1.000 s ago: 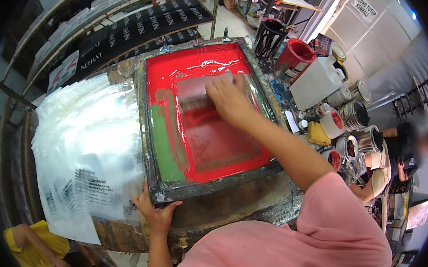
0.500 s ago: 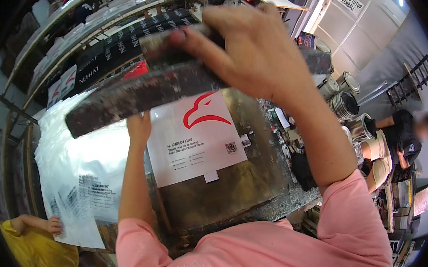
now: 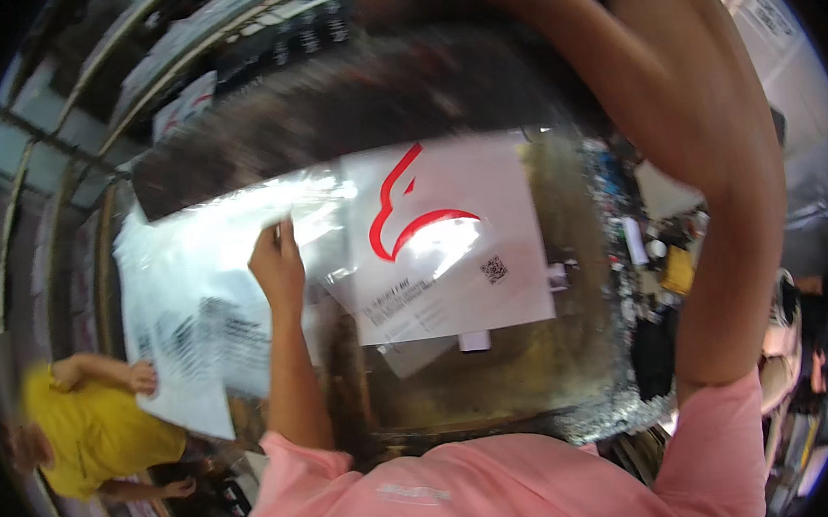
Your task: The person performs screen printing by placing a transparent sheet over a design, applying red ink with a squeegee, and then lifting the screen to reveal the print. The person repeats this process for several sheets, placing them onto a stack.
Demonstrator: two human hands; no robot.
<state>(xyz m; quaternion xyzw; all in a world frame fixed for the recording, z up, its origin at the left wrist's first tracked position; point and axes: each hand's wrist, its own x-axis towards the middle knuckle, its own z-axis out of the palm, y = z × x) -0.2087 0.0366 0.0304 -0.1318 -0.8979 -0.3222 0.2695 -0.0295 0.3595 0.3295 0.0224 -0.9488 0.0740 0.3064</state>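
A white plastic sheet with a red bird-head outline and a black square code lies on the brown printing board. Partly overlapping it is a tilted clear plastic sheet with dark lettering. My left hand is closed in a pinch at the left of these sheets, seemingly on the clear sheet's edge. Above the board, a dark, stained screen printing frame hangs raised and blurred. My right hand is close up at the top, smeared and cut off by the picture's edge, apparently gripping the frame; its fingertips are hidden.
A pile of shiny printed plastic sheets lies to the left, where a person in yellow rests a hand on it. Racks stand behind. A cluttered ledge runs along the right, with another person beyond it.
My right hand and the frame have come up closer. The clear sheet now shows across the board, and my left hand stands clear of the frame's bar. The view has shifted.
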